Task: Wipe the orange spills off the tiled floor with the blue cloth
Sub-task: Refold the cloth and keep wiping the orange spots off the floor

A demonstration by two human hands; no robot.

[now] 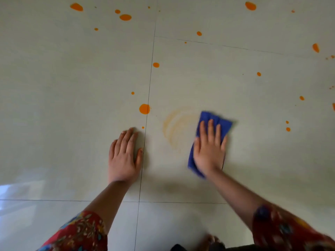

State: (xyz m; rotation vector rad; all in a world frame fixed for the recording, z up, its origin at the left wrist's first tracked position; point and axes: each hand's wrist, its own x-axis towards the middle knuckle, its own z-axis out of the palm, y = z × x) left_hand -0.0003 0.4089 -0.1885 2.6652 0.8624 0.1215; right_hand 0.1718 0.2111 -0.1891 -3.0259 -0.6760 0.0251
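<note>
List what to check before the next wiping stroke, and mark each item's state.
1. Right hand pressing flat on the blue cloth, fingers straight: ok.
2. Cloth lying flat on the tiled floor: ok, though its edges are blurred.
3. Left hand braced flat on the floor, apart from the small drop near its fingertips: ok.
4. Patch just left of the cloth clean: not ok, a faint orange smear shows there.
5. Large orange drop by the grout line wiped: not ok.
6. Cloth's underside clean enough: cannot tell, hidden.
</note>
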